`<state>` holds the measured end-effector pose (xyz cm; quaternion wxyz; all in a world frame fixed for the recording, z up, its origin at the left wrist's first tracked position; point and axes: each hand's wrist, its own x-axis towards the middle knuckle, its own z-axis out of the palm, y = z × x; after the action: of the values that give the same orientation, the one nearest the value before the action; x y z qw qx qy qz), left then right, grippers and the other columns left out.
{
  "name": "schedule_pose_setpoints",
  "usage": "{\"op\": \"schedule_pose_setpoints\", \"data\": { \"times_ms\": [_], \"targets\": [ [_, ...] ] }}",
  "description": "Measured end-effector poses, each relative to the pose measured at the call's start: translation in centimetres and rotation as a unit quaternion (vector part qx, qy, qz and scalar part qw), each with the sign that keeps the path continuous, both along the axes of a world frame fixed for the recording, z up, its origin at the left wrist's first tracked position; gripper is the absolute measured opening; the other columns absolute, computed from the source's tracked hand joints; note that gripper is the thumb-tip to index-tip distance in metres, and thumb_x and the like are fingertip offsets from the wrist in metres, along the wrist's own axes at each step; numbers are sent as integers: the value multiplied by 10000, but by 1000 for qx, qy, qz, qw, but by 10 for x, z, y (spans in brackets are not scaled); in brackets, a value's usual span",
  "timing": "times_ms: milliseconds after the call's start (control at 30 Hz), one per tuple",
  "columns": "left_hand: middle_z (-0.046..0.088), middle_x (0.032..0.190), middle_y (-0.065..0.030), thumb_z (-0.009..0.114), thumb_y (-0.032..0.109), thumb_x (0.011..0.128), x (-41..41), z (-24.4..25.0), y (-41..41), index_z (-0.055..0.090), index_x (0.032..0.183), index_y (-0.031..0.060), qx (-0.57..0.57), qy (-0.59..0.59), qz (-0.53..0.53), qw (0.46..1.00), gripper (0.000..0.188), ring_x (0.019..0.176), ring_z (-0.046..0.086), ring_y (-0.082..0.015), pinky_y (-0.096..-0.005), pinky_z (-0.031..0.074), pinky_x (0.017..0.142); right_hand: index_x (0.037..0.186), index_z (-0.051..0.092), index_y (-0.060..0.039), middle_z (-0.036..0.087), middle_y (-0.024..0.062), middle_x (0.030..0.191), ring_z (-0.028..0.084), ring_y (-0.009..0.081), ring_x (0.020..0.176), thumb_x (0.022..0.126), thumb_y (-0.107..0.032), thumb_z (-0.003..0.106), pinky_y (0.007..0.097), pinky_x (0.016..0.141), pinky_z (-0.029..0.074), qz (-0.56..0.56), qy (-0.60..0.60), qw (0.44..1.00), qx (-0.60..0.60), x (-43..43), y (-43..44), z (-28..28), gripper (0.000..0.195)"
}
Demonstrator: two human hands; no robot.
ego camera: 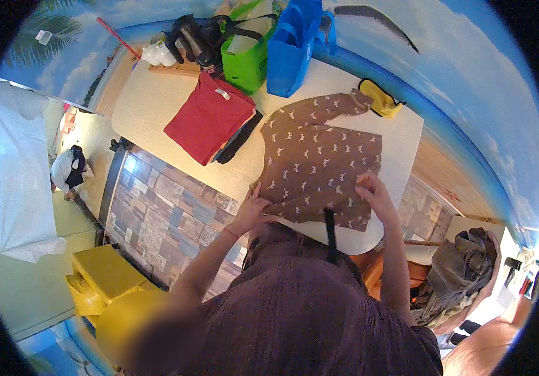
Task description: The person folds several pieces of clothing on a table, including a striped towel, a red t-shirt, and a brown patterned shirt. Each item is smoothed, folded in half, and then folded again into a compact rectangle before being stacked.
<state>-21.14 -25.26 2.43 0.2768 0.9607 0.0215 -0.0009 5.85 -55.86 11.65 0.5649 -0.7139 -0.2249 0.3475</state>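
Note:
A brown long-sleeved garment with a small white animal print (316,155) lies spread on the pale table, one sleeve stretched towards the back right. My left hand (253,210) rests at its near left edge, with the fingertips on the fabric. Over the garment's right side is my right hand (371,190), thumb and fingers bent close together; whether cloth is pinched between them is hard to tell. Left of the garment, a stack of folded clothes with a red shirt on top (208,117) lies on the table.
Along the table's back stand a green bag (246,61), a blue bag (289,61) and white figurines (158,54). A yellow pouch (378,97) touches the sleeve. Heaped clothes (462,263) are at the right. A person (67,169) bends down far left, beyond a yellow box (109,272).

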Motion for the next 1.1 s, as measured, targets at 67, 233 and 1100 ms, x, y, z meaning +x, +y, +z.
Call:
{"op": "schedule_pose_setpoints", "data": {
  "times_ms": [67,233,1100],
  "targets": [
    [679,922,-144,740,359,838,5,-4,1,726,940,61,15,34,5,999,315,1407,368,-411,-567,222,1190,1047,599,-77,547,-39,802,516,77,732,880,-88,714,251,647,437,-76,-36,996,-29,11,11,-15,203],
    [617,871,-139,738,348,851,4,-8,2,673,794,47,-67,29,60,996,313,1424,325,-445,-630,233,1155,1054,652,-71,568,-32,789,514,77,738,839,-120,779,250,655,433,-123,-80,988,-56,29,27,-30,254],
    [716,871,-157,696,133,876,-8,18,-15,707,1044,31,-241,97,320,911,196,775,719,-243,-350,538,677,1072,663,-84,610,-7,934,579,99,820,782,-102,788,270,728,485,214,-135,967,-20,70,156,97,316]
  ]
}}
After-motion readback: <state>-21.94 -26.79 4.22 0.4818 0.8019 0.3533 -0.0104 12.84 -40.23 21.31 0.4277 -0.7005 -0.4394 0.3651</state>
